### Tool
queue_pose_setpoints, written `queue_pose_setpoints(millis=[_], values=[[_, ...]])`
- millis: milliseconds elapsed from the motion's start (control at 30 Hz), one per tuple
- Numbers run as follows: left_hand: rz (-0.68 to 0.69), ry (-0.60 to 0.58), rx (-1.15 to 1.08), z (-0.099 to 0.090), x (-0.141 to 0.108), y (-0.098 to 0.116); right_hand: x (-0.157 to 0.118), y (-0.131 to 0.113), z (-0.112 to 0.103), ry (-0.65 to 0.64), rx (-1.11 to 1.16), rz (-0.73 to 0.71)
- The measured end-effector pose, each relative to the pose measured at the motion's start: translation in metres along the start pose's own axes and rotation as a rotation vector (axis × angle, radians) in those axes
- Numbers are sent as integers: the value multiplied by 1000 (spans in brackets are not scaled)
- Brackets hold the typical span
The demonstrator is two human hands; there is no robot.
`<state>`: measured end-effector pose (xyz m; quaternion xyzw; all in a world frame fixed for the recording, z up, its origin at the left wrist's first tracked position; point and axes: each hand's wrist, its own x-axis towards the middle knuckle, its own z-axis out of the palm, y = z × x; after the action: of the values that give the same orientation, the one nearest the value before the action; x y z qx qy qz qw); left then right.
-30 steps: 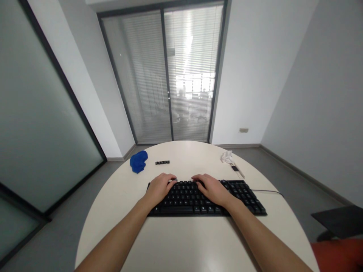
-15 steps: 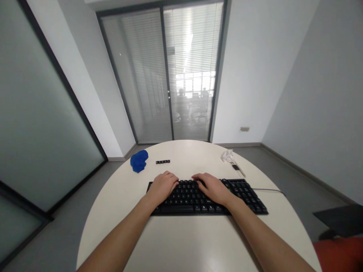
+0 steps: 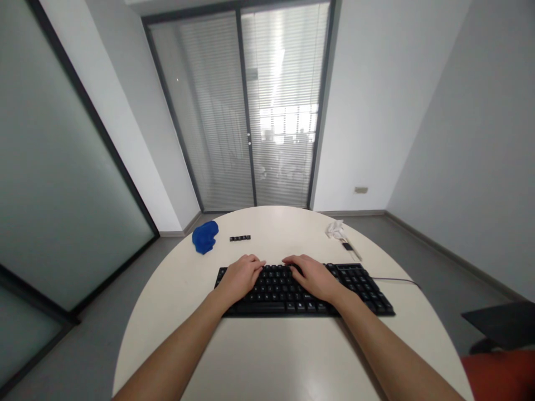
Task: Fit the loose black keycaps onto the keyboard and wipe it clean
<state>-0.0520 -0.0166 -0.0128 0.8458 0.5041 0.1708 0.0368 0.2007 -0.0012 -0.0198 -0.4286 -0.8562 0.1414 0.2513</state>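
A black keyboard (image 3: 276,292) lies on the round white table (image 3: 267,356), lengthwise across in front of me. My left hand (image 3: 242,277) rests over its left part, palm down, fingers reaching the far edge and one fingertip extended to the right by the top row. Over the right-middle part lies my right hand (image 3: 313,275), fingers stretched along the far edge, its thumb apart and lower on the keys. Neither hand visibly holds a loose thing. Several small black keycaps (image 3: 240,238) stand in a row behind the keyboard. The keys beneath both hands are hidden.
A blue crumpled, putty-like piece (image 3: 204,237) lies at the far left. Crumpled white tissue (image 3: 335,229) and a small brush-like tool (image 3: 348,246) are at the far right. The keyboard's cable (image 3: 395,279) runs off the right edge. A red seat (image 3: 501,373) is at lower right.
My left hand has shifted slightly, and one of its fingertips now stretches a little farther right and up. The right hand and the objects on the table look unchanged.
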Motion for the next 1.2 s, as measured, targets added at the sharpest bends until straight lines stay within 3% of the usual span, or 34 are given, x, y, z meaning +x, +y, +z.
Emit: queue_pose_setpoints(millis=[167,333,500,733,1200], values=[[-20,25,-91,2,-1,-4,-1,-1,-1,-6,-14,2],[-132,68,-152,2,-3,-8,0,-6,-5,-13,-70,-85],[-14,47,-217,-2,-5,-18,2,-25,0,7,-89,-188],[181,11,-329,-4,-7,-41,-1,-53,17,-63,-155,-133],[141,-194,-387,-21,-8,-33,0,-57,20,-169,-153,-76]])
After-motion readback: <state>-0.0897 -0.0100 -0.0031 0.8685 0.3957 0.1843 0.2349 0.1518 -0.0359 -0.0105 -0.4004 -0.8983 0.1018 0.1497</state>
